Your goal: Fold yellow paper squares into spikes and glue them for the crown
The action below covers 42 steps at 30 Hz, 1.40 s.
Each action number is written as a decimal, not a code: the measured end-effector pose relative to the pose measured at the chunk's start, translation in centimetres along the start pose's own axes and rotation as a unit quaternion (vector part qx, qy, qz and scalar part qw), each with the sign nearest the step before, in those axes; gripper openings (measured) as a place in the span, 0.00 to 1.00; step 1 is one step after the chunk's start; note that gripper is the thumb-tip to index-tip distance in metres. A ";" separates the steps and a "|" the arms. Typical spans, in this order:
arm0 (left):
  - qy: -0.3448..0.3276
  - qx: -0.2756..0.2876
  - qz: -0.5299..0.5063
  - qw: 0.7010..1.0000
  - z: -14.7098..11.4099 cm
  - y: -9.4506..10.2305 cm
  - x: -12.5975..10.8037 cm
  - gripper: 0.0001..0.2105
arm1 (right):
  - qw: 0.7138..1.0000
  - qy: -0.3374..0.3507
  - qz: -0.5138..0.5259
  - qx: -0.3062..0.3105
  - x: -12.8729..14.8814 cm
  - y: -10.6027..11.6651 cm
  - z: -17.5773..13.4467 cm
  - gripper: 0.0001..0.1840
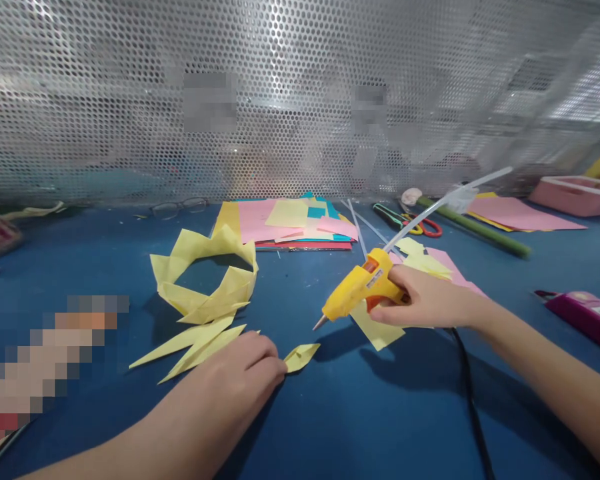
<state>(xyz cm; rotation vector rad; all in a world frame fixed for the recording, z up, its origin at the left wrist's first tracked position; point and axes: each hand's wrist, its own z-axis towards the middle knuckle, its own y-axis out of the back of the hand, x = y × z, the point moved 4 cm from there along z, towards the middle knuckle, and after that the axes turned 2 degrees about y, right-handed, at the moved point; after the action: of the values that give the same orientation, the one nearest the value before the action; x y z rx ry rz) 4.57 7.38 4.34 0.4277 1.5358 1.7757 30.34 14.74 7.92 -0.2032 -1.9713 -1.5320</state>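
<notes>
My right hand (425,297) is wrapped round a yellow hot glue gun (353,290), held above the blue table with its nozzle pointing down and left. A long glue stick (450,197) juts from its back end. Low on the table, my left hand (253,367) pinches one end of a small folded yellow paper piece (303,357), whose other end points toward the nozzle. The nozzle and the paper are apart. Beside my left hand lies a yellow paper ring with points (167,293), and pointed paper strips (200,347) stretch out below it.
Coloured paper sheets (260,220) are stacked at the back. Scissors (427,225), loose glue sticks (356,230) and a green stem (490,230) lie to their right. A black cord (467,393) trails beneath my right arm. A purple box (587,317) and pink basket (570,197) stand right.
</notes>
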 end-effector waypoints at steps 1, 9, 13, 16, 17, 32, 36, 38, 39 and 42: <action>-0.003 -0.008 0.006 1.000 0.0 0.1 -0.1 0.14 | 1.000 0.008 0.004 0.010 0.4 -0.6 0.0 0.16; -0.040 -0.050 0.067 0.996 -0.6 0.8 -1.2 0.18 | 0.997 0.073 -0.002 -0.006 2.5 -3.3 0.6 0.09; -0.053 -0.072 0.083 0.993 -0.6 0.7 -1.3 0.20 | 0.993 0.095 -0.044 -0.053 2.7 -3.5 0.7 0.09; -0.052 -0.079 0.090 0.991 -0.4 1.0 -1.4 0.22 | 0.988 0.112 -0.069 -0.077 2.6 -3.6 0.8 0.06; -0.051 -0.081 0.092 0.991 -0.4 1.1 -1.5 0.22 | 0.987 0.120 -0.074 -0.082 2.6 -3.6 0.7 0.04; -0.062 -0.097 0.129 0.985 -0.1 1.3 -1.9 0.25 | 0.961 0.250 -0.061 -0.105 3.9 -3.6 0.0 0.05; -0.071 -0.105 0.154 0.980 -0.1 1.5 -2.2 0.26 | 0.949 0.284 -0.067 -0.120 4.0 -3.5 0.0 0.06; -0.073 -0.110 0.169 0.977 -0.2 1.7 -2.3 0.26 | 0.944 0.296 -0.075 -0.127 4.0 -3.4 -0.1 0.06; -0.072 -0.112 0.175 0.975 -0.2 1.8 -2.3 0.26 | 0.941 0.302 -0.080 -0.130 4.0 -3.4 -0.1 0.06; -0.074 -0.125 0.190 0.971 -0.2 1.9 -2.5 0.26 | 0.934 0.317 -0.098 -0.136 4.0 -3.3 -0.3 0.05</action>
<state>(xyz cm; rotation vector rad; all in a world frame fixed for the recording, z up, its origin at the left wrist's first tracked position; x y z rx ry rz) 5.55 5.48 6.59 0.7477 1.1613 2.1420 25.72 12.45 7.52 0.3512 -1.2976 -1.7186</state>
